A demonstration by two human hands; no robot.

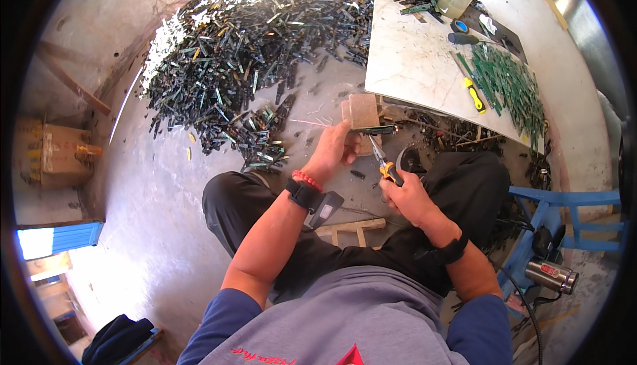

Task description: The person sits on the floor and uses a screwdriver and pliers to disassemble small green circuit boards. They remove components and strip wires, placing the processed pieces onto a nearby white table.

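My left hand (pixel 336 147) is closed on one end of a thin dark strip (pixel 381 129) with a greenish edge. The strip lies across the near side of a reddish-brown brick (pixel 364 110), and my fingers partly hide it. In my right hand (pixel 410 196) is a pair of needle-nose pliers (pixel 377 149) with orange and black handles. Their tips point up toward the strip, just below it; whether they touch it, I cannot tell.
A large heap of dark strips (pixel 245 60) covers the floor ahead and left. On the pale board (pixel 424 53) at the right lie green strips (pixel 507 86), a yellow screwdriver (pixel 474 95), blue tape (pixel 459 26) and a plastic cup (pixel 455 0). A blue stool (pixel 564 199) stands at the right.
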